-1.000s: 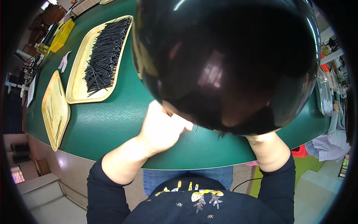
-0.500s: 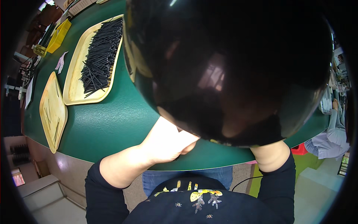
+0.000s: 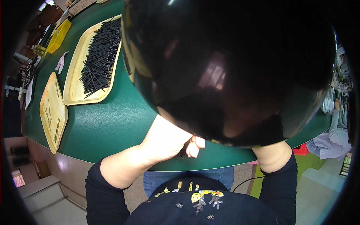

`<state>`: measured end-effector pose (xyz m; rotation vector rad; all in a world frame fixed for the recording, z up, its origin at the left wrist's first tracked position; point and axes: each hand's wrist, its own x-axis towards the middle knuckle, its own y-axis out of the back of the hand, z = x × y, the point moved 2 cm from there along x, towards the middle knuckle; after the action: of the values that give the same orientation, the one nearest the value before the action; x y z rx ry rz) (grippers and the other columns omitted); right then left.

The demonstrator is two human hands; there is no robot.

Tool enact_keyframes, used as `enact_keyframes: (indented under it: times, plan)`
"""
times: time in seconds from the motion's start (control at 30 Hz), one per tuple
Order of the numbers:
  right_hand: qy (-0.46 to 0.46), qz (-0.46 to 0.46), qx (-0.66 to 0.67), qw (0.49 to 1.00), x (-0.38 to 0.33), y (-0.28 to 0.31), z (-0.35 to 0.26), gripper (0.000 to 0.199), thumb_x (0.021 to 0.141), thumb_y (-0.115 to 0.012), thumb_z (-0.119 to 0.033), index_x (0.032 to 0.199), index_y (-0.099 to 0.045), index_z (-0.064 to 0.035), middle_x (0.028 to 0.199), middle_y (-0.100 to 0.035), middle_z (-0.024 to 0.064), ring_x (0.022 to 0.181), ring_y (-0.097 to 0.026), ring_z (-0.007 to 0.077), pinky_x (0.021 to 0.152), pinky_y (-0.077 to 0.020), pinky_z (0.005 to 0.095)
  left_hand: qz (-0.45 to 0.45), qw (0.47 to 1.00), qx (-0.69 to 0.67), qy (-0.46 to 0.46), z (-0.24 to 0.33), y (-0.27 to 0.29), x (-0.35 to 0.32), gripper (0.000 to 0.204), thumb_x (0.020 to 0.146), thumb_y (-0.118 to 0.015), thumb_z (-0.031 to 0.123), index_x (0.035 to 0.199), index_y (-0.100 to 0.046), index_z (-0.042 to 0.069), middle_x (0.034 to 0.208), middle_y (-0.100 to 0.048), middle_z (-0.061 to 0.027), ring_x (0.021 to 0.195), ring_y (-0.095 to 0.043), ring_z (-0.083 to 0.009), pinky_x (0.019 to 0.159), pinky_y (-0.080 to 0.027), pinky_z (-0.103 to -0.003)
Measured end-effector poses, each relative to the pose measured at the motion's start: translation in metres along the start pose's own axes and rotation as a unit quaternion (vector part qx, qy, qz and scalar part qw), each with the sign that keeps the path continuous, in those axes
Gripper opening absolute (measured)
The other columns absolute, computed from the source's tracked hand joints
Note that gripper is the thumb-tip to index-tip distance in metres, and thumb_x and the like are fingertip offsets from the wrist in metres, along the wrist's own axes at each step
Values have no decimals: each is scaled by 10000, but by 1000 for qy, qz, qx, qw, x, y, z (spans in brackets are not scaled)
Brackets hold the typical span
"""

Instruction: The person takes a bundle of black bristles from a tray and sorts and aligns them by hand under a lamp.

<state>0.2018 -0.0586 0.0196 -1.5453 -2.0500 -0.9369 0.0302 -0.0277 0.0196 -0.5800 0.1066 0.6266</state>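
A big glossy black dome (image 3: 232, 67) fills the upper right and hides much of my work area. My left hand (image 3: 170, 138) reaches partly under its lower edge, fingers curled and closed. A small bunch of thin dark strands (image 3: 182, 152) sticks out below the palm, in its grip. Of my right hand (image 3: 272, 155) only the wrist and its base show; the dome covers the fingers. To the left lies a cream tray (image 3: 75, 84) with a heap of thin black rods (image 3: 99, 56) inside.
A smaller cream tray (image 3: 47, 103) with a few thin rods rests at the green table's (image 3: 112, 127) left edge. Behind it are a pinkish scrap (image 3: 60, 63) and a yellow bin (image 3: 59, 36). At the far right, another person's sleeve (image 3: 337, 133) and a red object (image 3: 301, 150) show.
My left hand has turned slightly, so its curled fingertips and the dark strands show more. The dome sits a little further left in the picture. My right wrist looks unmoved.
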Motion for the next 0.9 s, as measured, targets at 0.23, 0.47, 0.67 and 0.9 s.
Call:
enact_keyframes:
  times: [0.23, 0.47, 0.67, 0.9]
  plan:
    - [-159, 187, 282, 927, -4, -15, 1, 355, 686, -640, -3, 990, -478, 81, 853, -594, 117, 743, -580, 176, 705, -457, 286, -74, 994, -72, -48, -7, 3, 1, 206, 847, -464, 83, 931, -487, -104, 719, -589, -193, 589, -605, -232, 557, -509, -304]
    - [-23, 34, -13, 999, -40, 16, 8, 438, 665, -661, -9, 1027, -444, 108, 917, -575, 135, 835, -565, 197, 775, -433, 288, -137, 973, -179, -58, -3, -10, 8, 228, 845, -471, 103, 922, -484, -111, 708, -582, -211, 526, -592, -236, 489, -506, -311]
    - [-24, 157, -123, 980, -13, 1, 6, 255, 672, -639, 22, 907, -548, 58, 929, -570, 134, 901, -539, 267, 900, -349, 339, -79, 982, -164, -54, -14, 9, -3, 203, 797, -506, 46, 747, -550, -146, 693, -584, -234, 513, -591, -239, 462, -499, -304]
    - [85, 46, -313, 945, -14, 4, 5, 189, 685, -627, 19, 868, -581, 15, 865, -585, 110, 842, -552, 287, 912, -333, 392, -74, 979, -191, -10, -15, 8, -3, 230, 795, -508, 43, 681, -559, -150, 669, -581, -227, 492, -582, -235, 444, -489, -301]
